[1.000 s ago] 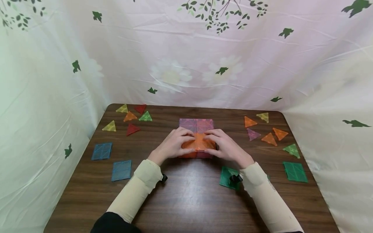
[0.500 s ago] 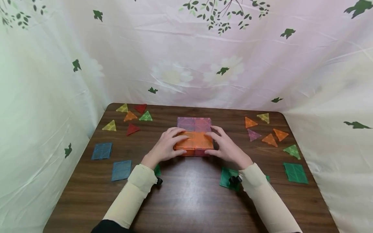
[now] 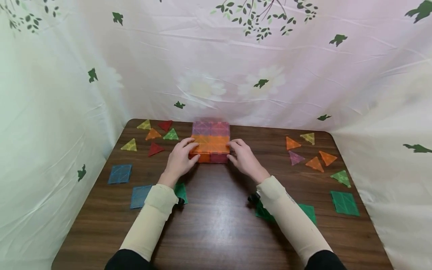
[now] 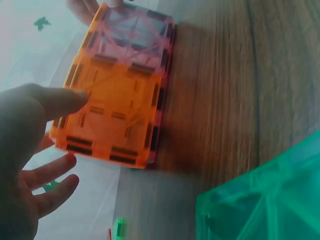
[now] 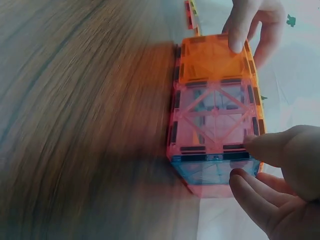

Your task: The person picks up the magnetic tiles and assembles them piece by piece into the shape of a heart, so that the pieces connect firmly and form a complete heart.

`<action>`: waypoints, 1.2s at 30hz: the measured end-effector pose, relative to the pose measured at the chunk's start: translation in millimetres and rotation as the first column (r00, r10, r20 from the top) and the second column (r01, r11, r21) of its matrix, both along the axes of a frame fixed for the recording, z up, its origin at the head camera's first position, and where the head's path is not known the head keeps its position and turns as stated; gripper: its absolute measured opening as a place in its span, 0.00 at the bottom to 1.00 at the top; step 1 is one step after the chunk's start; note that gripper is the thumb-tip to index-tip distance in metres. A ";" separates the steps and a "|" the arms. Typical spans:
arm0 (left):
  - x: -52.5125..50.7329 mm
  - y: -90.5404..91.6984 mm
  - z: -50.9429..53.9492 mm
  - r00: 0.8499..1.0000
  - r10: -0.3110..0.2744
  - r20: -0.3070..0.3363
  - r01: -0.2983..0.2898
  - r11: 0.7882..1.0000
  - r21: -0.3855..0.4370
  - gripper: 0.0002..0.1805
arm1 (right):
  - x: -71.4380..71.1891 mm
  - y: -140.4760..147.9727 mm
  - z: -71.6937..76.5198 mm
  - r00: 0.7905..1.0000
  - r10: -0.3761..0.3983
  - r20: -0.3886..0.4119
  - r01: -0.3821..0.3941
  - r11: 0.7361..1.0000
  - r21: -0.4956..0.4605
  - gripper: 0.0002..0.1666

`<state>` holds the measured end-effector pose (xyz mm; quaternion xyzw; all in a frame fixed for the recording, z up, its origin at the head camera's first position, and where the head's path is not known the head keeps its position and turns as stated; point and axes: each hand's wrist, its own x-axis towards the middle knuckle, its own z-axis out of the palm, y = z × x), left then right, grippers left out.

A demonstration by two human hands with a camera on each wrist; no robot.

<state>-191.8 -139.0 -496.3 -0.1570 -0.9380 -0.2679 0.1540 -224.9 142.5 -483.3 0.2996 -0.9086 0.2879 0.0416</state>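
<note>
A low box built of translucent magnetic tiles stands at the back middle of the table. Orange covers the near part of its top, with purple-pink squares behind. In the right wrist view its long front face shows an orange tile beside a pink one, and a blue tile forms the end. My left hand grips the left end, thumb on the front face. At the opposite end my right hand holds the corner between thumb and fingers. Some fingertips are hidden behind the box.
Loose triangle tiles lie at the back left and the right. Blue squares rest on the left, and a green square on the right. More green tiles lie partly under my forearms. A patterned cloth hangs behind the table.
The tile box has slid away from me and slightly left, toward the table's back edge, with both hands moving along. My hands have shifted from its top toward its two ends.
</note>
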 end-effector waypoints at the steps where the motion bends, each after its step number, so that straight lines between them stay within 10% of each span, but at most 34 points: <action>1: -1.9 -1.5 -1.1 1.000 0.017 -0.001 -0.017 1.000 0.012 0.24 | -1.9 -2.9 -0.3 1.000 0.006 -0.006 -0.006 1.000 -0.001 0.23; 19: -18.9 -16.1 -6.6 0.997 0.041 0.072 -0.044 0.998 0.040 0.25 | -12.6 -8.0 3.2 0.989 0.051 0.139 -0.068 0.990 0.122 0.36; 36: 86.9 -70.3 -4.4 0.953 -0.117 0.279 0.139 0.989 -0.060 0.25 | 95.0 163.5 -2.8 0.983 -0.014 0.180 -0.041 0.955 0.294 0.33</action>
